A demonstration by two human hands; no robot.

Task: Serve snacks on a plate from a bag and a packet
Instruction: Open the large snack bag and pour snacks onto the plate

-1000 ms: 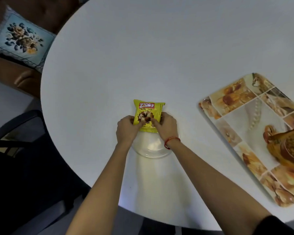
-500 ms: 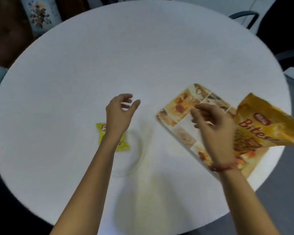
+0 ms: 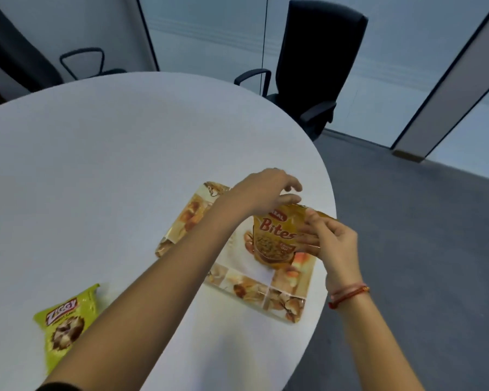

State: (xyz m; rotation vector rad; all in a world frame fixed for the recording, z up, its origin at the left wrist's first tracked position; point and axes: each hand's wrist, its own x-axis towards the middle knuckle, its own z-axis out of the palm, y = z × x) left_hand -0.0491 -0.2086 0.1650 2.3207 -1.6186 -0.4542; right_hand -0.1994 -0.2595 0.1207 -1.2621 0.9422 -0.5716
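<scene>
Round white table (image 3: pixel 119 170), filling the left and middle of the view. Black office chair (image 3: pixel 314 63) at the far right, off the table's far edge; a second dark chair (image 3: pixel 82 62) at the far left. Rectangular tray (image 3: pixel 280 292) with printed food pictures, lying near the table's right edge. Orange "Bites" bag (image 3: pixel 274 238) held upright over the tray, label facing the camera. Left hand (image 3: pixel 261 194) reaching across, fingers curled over the bag's top edge, thumb against the top seam. Right hand (image 3: pixel 332 242) on the bag's right side, fingers pinching that edge; red thread bracelet (image 3: pixel 347 295) at the wrist. Yellow-green "Ziggy" packet (image 3: pixel 65 323) lying flat at the near left of the table, well apart from the tray, partly covered by the left forearm.
</scene>
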